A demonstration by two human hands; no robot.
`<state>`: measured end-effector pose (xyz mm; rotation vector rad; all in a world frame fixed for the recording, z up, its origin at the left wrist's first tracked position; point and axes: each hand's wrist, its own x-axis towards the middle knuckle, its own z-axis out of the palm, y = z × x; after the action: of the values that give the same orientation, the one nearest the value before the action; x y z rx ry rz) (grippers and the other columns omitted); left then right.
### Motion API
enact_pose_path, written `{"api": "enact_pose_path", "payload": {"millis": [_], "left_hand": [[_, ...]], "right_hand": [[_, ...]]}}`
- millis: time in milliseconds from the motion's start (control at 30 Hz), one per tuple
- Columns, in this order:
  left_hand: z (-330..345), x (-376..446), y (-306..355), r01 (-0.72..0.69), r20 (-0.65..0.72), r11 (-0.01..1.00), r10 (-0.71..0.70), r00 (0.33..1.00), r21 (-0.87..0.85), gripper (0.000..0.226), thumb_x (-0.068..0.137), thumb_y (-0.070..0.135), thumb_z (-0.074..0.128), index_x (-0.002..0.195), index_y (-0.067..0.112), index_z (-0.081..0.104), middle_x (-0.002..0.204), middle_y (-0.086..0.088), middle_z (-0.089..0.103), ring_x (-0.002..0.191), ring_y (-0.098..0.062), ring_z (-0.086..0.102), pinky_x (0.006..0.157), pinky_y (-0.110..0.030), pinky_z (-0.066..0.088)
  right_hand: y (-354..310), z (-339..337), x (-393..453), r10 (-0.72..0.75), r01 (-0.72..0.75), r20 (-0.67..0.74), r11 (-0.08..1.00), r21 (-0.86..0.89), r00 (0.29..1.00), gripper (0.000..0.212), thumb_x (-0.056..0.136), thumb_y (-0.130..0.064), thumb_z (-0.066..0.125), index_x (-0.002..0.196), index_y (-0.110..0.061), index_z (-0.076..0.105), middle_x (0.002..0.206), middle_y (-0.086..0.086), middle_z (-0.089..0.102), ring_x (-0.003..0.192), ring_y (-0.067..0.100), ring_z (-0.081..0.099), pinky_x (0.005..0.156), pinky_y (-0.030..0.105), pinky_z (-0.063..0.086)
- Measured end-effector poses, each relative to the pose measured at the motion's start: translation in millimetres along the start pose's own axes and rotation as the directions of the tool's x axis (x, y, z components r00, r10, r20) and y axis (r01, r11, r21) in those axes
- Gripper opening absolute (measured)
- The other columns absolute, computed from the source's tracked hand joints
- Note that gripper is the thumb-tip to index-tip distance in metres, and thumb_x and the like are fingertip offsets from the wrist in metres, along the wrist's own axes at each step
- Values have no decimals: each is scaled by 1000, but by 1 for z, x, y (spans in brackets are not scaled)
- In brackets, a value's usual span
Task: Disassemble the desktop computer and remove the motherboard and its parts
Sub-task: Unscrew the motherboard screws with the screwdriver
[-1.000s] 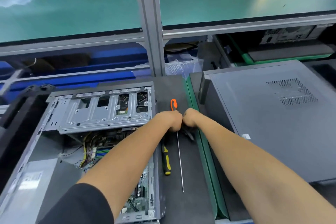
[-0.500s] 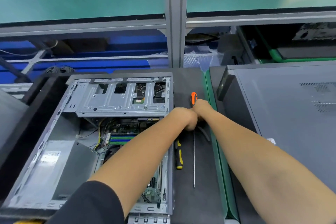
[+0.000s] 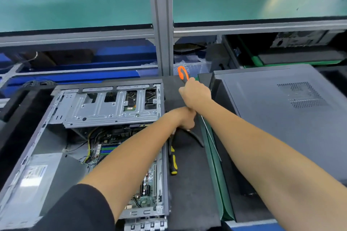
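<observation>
Orange-handled screwdriver (image 3: pixel 183 75) gripped by right hand (image 3: pixel 196 95), above mat (image 3: pixel 189 184).

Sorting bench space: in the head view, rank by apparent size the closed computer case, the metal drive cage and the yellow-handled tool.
1. closed computer case
2. metal drive cage
3. yellow-handled tool

I see a dark tabletop (image 3: pixel 189 189) w/ an open PC case (image 3: pixel 37 155) lying on its left side, a closed PC case (image 3: pixel 281 127) at the right edge, a yellow-black screwdriver (image 3: pixel 173 161) and black pliers (image 3: pixel 195 137) on the strip btwn them, nearer the open case.
</observation>
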<state>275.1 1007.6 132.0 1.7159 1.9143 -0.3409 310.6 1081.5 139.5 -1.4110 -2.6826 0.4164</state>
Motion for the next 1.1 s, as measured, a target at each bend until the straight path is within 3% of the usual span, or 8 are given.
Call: {"api": "enact_pose_path", "payload": {"millis": [133,300,367,433,533,667,933,1100], "left_hand": [[-28,-16,3,-94,-307,986,48,951,-136,23,94,8,41,105,0,60,112,-21,63,103,-35,56,75,-30,39],[-72,-62,-8,-233,-559,901,-12,829,-365,21,92,-3,48,103,-5,65,93,-13,69,87,-26,65,55,-3,40],[-83,-83,-19,-277,-635,875,-44,772,-397,23,92,-6,44,102,-8,65,95,-17,68,95,-32,63,65,-10,44],[-89,-104,-35,-293,-663,833,-113,740,-470,23,95,-1,42,106,-6,62,102,-20,67,92,-31,62,75,-26,51],[-89,-133,-67,-288,-669,813,-160,726,-507,22,95,0,41,87,3,61,78,-10,63,59,-14,54,49,-17,43],[-80,-163,-113,-226,-668,850,-182,722,-476,25,94,-1,41,77,9,56,69,-1,56,62,-13,46,63,-25,39],[-59,-204,-202,-137,-666,835,-314,677,-533,40,82,-4,36,52,12,56,51,2,57,43,-2,51,45,-9,36],[-44,-212,-238,-186,-666,776,-361,652,-603,41,73,-13,35,50,16,54,50,5,53,54,-8,51,52,-18,40]], "right_hand": [[-21,-44,1,-23,46,-204,993,110,979,11,96,-16,41,102,-9,47,86,4,36,78,25,40,64,36,30],[-74,-105,-2,226,69,-417,809,584,881,17,96,-26,38,89,-10,41,75,0,46,74,29,44,58,35,26],[-101,-120,-7,195,148,-455,775,614,869,19,95,-24,36,80,-14,39,72,-1,45,67,25,43,55,36,25],[-131,-128,-13,149,226,-493,751,621,857,24,95,-23,37,71,-19,32,69,-3,43,60,17,39,51,35,22],[-174,-126,-24,89,306,-522,722,621,848,25,94,-22,37,70,-19,29,65,-2,41,57,16,36,51,36,20],[-223,-111,-37,87,378,-549,635,673,831,31,100,-25,34,69,-22,27,64,-4,37,56,13,34,52,36,21],[-291,-93,-51,-169,511,-512,556,656,842,25,105,-30,36,90,-10,36,69,-2,42,60,13,37,57,33,30],[-308,-84,-58,-259,548,-497,565,618,828,16,104,-25,39,102,-9,36,78,11,50,68,20,45,64,44,43]]}}
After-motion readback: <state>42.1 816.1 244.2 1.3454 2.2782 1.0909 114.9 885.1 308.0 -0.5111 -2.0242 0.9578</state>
